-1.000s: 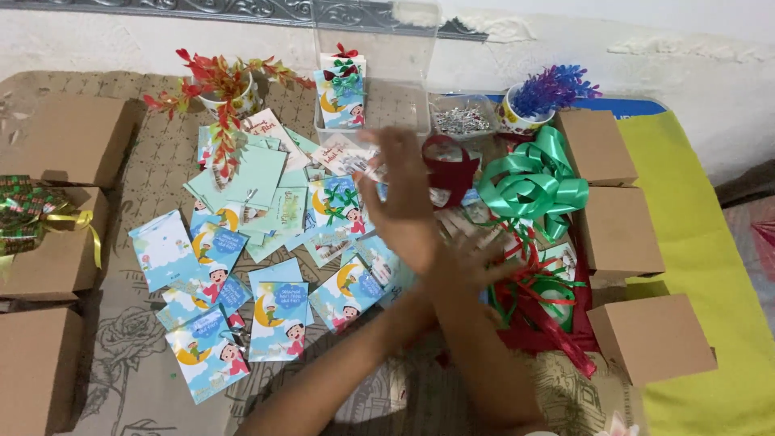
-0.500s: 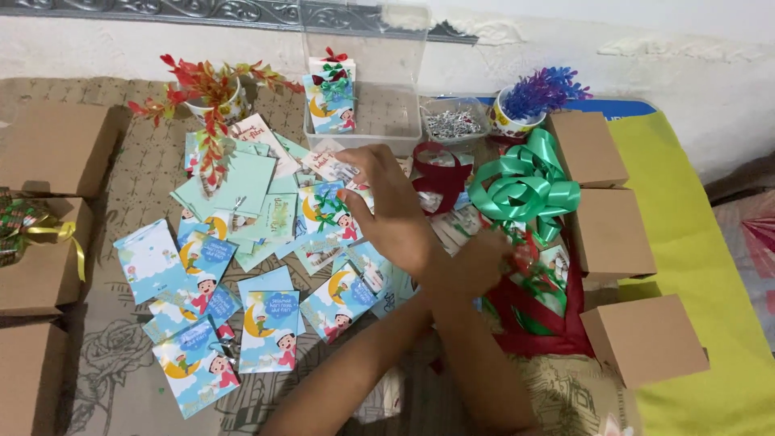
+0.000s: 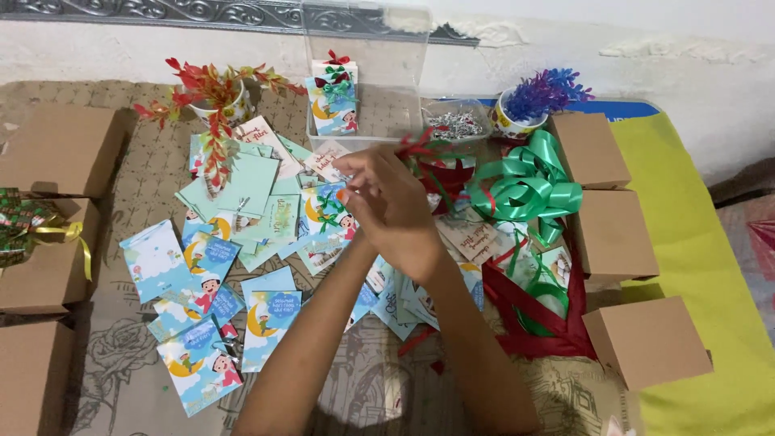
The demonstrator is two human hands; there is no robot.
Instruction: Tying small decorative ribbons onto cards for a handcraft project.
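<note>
Red ribbon [image 3: 420,145] sticks up from between the two hands, which are pressed together above the middle of the table. Right hand [image 3: 404,214] lies on top, fingers curled; left hand [image 3: 359,173] is mostly hidden under it, its fingertips pinched at the ribbon's lower end. Which hand actually bears the ribbon: cannot tell.

Just behind the hands, a clear plastic box [image 3: 367,81], open at the top, holds one upright card with a bow [image 3: 333,97]. Beside it on the right, a small clear tray [image 3: 456,121] holds silvery bits, too small to identify. A cup [image 3: 513,121] holds purple artificial foliage; another cup [image 3: 230,101] on the left holds red and green foliage.

Right of the hands: a green ribbon bow [image 3: 529,182], with loose red and green ribbon below it. Left and below: illustrated cards [image 3: 234,266] scattered and overlapping. Closed brown cardboard boxes [image 3: 613,234] line the right edge, more on the left; one left box carries a patterned bow with gold ribbon [image 3: 32,226].

Surface: beige patterned tablecloth [image 3: 129,355], yellow cloth [image 3: 710,266] on the right. White wall [image 3: 646,56] behind.
</note>
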